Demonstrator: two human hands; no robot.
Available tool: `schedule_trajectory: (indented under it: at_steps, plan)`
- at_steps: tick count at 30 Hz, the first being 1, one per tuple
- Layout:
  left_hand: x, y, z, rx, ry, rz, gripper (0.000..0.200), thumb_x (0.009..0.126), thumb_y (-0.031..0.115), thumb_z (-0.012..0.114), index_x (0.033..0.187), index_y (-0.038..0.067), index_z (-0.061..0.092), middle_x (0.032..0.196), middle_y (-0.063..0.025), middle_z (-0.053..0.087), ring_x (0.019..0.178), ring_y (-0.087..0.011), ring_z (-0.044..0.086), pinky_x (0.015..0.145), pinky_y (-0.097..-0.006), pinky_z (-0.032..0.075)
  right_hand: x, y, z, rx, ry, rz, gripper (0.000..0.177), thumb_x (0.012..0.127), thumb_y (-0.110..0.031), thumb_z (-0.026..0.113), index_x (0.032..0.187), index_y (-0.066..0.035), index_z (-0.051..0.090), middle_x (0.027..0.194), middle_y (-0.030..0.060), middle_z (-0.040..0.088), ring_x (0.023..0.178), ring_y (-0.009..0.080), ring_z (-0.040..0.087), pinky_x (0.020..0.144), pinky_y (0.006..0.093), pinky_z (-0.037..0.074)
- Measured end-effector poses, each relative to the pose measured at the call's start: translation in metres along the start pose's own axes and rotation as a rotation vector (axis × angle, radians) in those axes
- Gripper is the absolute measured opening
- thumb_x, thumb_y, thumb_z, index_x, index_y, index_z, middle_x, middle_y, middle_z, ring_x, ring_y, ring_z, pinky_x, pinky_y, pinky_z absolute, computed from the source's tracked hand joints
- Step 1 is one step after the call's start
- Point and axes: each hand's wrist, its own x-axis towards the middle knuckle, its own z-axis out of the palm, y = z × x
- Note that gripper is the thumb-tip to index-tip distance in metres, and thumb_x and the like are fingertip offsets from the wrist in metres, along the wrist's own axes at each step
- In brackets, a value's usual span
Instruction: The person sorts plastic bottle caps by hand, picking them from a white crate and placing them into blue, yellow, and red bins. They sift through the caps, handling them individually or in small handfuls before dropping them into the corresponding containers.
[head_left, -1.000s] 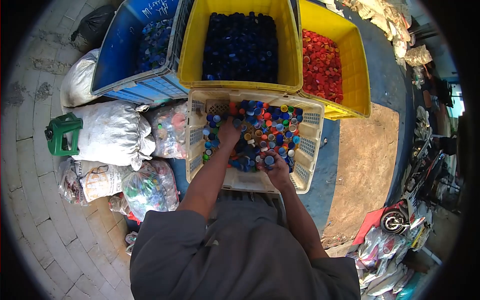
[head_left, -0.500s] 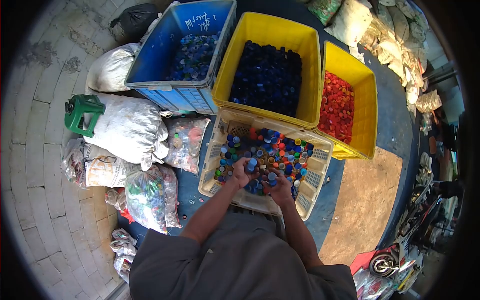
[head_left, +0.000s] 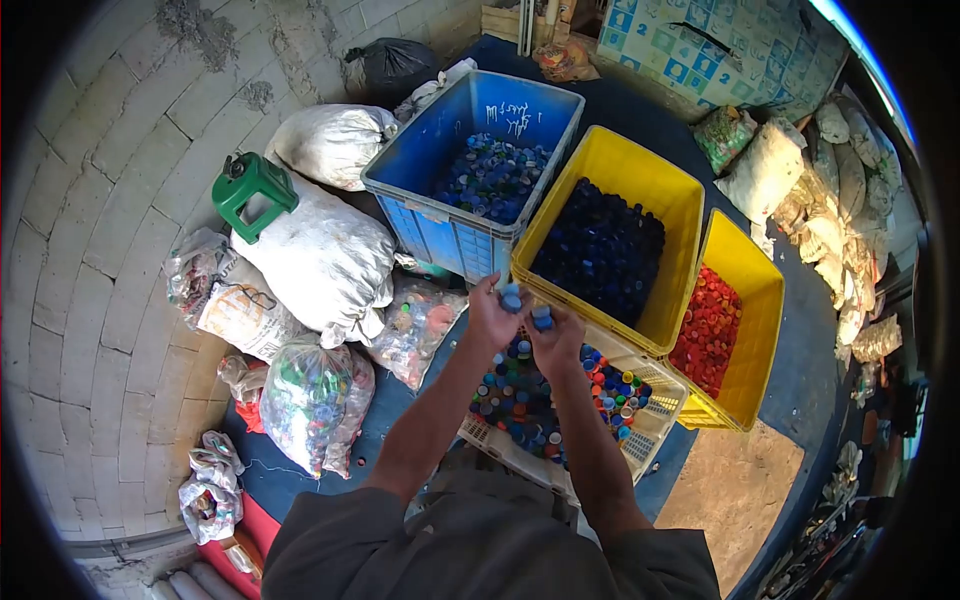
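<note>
left hand (head_left: pixel 491 322) grasped pale-blue bottle caps (head_left: pixel 511 297), right hand (head_left: pixel 559 345) grasped blue caps (head_left: pixel 542 318); cupping both snugly seemed safest against spills.

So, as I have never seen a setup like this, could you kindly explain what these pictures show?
There is no robot here: you see a person's two bare hands, and all the pictures come from one camera worn on the head, looking forward and down. The last picture is the present moment.

The left hand holds light blue caps; the right hand holds blue caps. Below them is a cream crate of mixed caps.

Beyond it, a blue bin holds mostly blue caps, one yellow bin dark blue ones and another yellow bin red ones. To the left lie a large white sack and clear bags of plastic bits.
</note>
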Motion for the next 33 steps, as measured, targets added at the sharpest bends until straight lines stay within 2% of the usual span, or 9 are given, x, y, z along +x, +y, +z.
schedule_trajectory:
  at_steps: [1,3,6,10,14,20,21,25,33]
  plan:
    - [-0.006,0.027,0.049,0.033,-0.058,0.044,0.076,0.087,0.039,0.056,0.129,-0.018,0.027,0.125,-0.0315,0.040,0.120,-0.0403,0.042,0.107,-0.0471,0.033,0.024,-0.014,0.032,0.034,-0.187,0.021,0.033,0.084,-0.015,0.045,0.108,0.007,0.047,0.104,0.0152,0.056,0.108,0.0300,0.050,0.101,0.0433,0.039]
    - [-0.011,0.069,0.109,0.047,-0.095,0.127,0.099,0.084,0.043,0.058,0.138,-0.019,0.002,0.144,-0.0357,0.014,0.138,-0.0434,0.018,0.114,-0.0480,0.018,0.038,-0.038,0.104,0.009,-0.250,-0.021,0.043,0.081,-0.015,0.050,0.116,0.009,0.040,0.109,0.0173,0.051,0.116,0.0327,0.044,0.103,0.0427,0.036]
    - [-0.009,0.102,0.119,0.097,-0.172,0.180,0.112,0.082,0.046,0.060,0.137,-0.016,-0.015,0.148,-0.0344,-0.009,0.141,-0.0425,0.000,0.115,-0.0478,0.010,0.036,-0.056,0.142,-0.138,-0.214,-0.110,0.050,0.080,-0.015,0.053,0.120,0.007,0.034,0.118,0.0209,0.044,0.125,0.0353,0.036,0.104,0.0450,0.034]
    - [-0.023,0.079,0.060,0.245,0.010,0.235,0.095,0.086,0.043,0.057,0.142,-0.013,0.004,0.149,-0.0320,0.008,0.140,-0.0405,0.016,0.114,-0.0466,0.018,0.010,-0.055,0.093,-0.179,-0.078,-0.185,0.066,0.081,-0.010,0.049,0.139,0.004,0.022,0.137,0.0230,0.029,0.126,0.0365,0.036,0.107,0.0434,0.031]
    - [-0.028,0.021,-0.046,0.240,-0.082,-0.045,0.038,0.093,0.033,0.051,0.110,-0.001,0.056,0.106,-0.0135,0.063,0.099,-0.0270,0.061,0.093,-0.0426,0.048,-0.016,-0.031,-0.025,-0.291,0.078,-0.181,0.058,0.089,-0.012,0.045,0.141,0.002,0.023,0.121,0.0182,0.044,0.115,0.0329,0.049,0.102,0.0450,0.040]
    - [-0.036,-0.056,-0.164,0.481,0.257,-0.321,0.027,0.092,0.030,0.053,0.100,0.007,0.062,0.089,-0.0054,0.065,0.082,-0.0204,0.062,0.077,-0.0363,0.051,-0.077,0.010,-0.166,-0.583,0.423,0.035,0.042,0.086,-0.006,0.047,0.127,-0.002,0.041,0.112,0.0118,0.050,0.100,0.0267,0.058,0.085,0.0426,0.052]
    - [-0.032,-0.063,-0.185,0.527,0.291,-0.328,0.024,0.092,0.030,0.054,0.098,0.008,0.062,0.086,-0.0043,0.064,0.079,-0.0193,0.062,0.074,-0.0354,0.050,-0.088,0.014,-0.175,-0.598,0.554,0.024,0.034,0.082,-0.005,0.051,0.116,-0.003,0.049,0.103,0.0106,0.054,0.089,0.0230,0.060,0.077,0.0362,0.053]
    - [-0.036,-0.073,-0.218,0.706,0.418,-0.378,0.015,0.090,0.026,0.057,0.090,0.012,0.061,0.078,-0.0003,0.061,0.069,-0.0155,0.059,0.066,-0.0345,0.049,-0.116,0.021,-0.238,-1.079,0.540,-0.095,0.023,0.077,-0.012,0.060,0.097,-0.002,0.063,0.079,0.0076,0.061,0.073,0.0190,0.061,0.068,0.0299,0.049]
    - [-0.054,-0.078,-0.223,0.962,0.368,-0.439,0.011,0.090,0.024,0.059,0.091,0.012,0.060,0.079,0.0008,0.062,0.069,-0.0115,0.059,0.059,-0.0294,0.048,-0.122,0.016,-0.258,-1.556,0.633,-0.217,0.031,0.075,-0.015,0.065,0.104,-0.002,0.063,0.083,0.0132,0.067,0.077,0.0288,0.066,0.071,0.0384,0.051]
